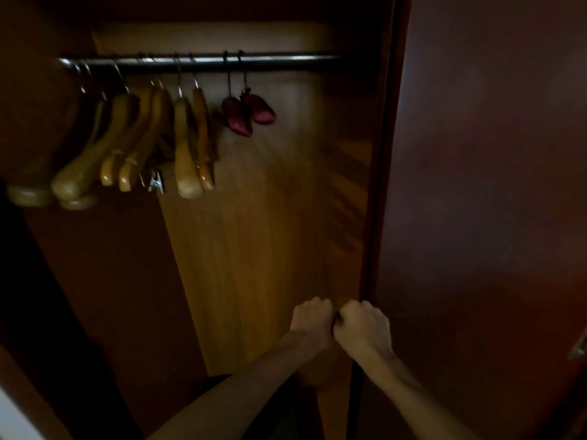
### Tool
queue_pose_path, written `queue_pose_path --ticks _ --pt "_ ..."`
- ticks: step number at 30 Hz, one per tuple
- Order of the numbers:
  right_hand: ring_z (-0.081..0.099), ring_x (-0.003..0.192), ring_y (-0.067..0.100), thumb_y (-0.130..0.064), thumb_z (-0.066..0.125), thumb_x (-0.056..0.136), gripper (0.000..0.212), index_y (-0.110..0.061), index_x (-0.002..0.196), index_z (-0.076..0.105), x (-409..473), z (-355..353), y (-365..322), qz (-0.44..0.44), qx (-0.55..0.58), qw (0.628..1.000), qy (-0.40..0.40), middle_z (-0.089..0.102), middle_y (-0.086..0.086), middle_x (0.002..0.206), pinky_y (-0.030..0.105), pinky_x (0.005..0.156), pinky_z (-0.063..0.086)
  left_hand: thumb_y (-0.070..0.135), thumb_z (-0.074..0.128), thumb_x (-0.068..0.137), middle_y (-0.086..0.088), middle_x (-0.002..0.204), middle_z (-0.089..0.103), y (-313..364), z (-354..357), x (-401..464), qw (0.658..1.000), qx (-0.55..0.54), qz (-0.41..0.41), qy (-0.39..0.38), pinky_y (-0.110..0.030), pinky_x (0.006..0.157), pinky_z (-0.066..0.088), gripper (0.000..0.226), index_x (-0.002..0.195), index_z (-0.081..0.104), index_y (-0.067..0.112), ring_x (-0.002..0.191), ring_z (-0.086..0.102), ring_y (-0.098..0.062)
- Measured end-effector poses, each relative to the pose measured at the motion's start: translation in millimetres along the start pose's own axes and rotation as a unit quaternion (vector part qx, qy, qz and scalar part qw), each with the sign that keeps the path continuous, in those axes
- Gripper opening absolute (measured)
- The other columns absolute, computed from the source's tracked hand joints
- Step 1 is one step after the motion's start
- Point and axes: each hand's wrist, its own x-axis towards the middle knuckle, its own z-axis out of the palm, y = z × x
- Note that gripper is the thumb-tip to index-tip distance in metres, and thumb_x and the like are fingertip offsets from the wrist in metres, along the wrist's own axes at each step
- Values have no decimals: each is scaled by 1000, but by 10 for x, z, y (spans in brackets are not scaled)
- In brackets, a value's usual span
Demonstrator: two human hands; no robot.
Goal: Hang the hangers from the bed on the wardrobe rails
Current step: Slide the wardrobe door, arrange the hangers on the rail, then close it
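A metal wardrobe rail (pixel 279 60) runs across the top of the open wardrobe. Several light wooden hangers (pixel 184 147) hang bunched at its left part, one with a metal clip (pixel 155 184). Two small dark red padded hangers (pixel 251 114) hang to their right. Low in the view, my right hand (pixel 363 327) curls its fingers round the edge of the dark sliding door (pixel 476 217). My left hand (pixel 313 317) is a fist pressed against it on the left, with nothing visible in it. No hanger is in either hand.
The wardrobe's lit wooden inner panel (pixel 254 242) lies behind my hands. The right half of the rail carries nothing. A metal door handle (pixel 579 347) shows at the far right edge. The left side is dark.
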Motion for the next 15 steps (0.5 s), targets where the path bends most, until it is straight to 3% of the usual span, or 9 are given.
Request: queue_pose_path --ticks 4,8,10,12,14,15 --pt "61 69 7 -37 51 99 26 -30 75 60 166 -421 -536 -82 57 994 52 62 -11 76 25 67 54 19 54 97 -1 95 66 -413 -654 -64 994 -43 -41 87 -33 74 56 11 92 64 18 88 64 -20" --pt "68 82 5 -40 56 99 20 -30 105 72 256 -946 -1041 -118 112 979 125 72 -13 95 16 70 50 29 59 95 4 95 69 -760 -1387 -166 974 -73 -87 197 -33 75 60 11 100 68 26 87 67 -15" --pt "69 86 6 -36 61 96 19 -28 110 72 345 -1224 -1212 -137 131 959 212 73 -11 103 15 70 47 27 62 95 9 90 70 -878 -1777 -228 954 -108 -97 264 -19 69 59 11 103 70 27 74 64 -3" --pt "69 87 10 -34 65 93 21 -24 111 72 508 -1518 -1405 -156 155 922 318 71 -8 108 16 69 43 25 61 98 14 86 65 -1002 -2215 -236 921 -140 -108 348 -6 55 47 11 106 68 27 60 54 7" --pt "65 97 15 -36 66 91 31 -19 117 68 738 -1782 -1599 -163 160 897 378 65 -2 116 19 72 44 32 58 100 13 84 66 -1158 -2587 -69 884 -204 -123 402 -9 52 46 19 114 67 23 59 58 4" --pt "60 106 17 -40 67 89 40 -17 122 64 876 -1884 -1695 -160 148 896 387 61 1 122 22 76 47 39 56 99 8 84 69 -1226 -2731 56 870 -251 -136 402 -20 57 56 26 116 67 22 63 65 -3"
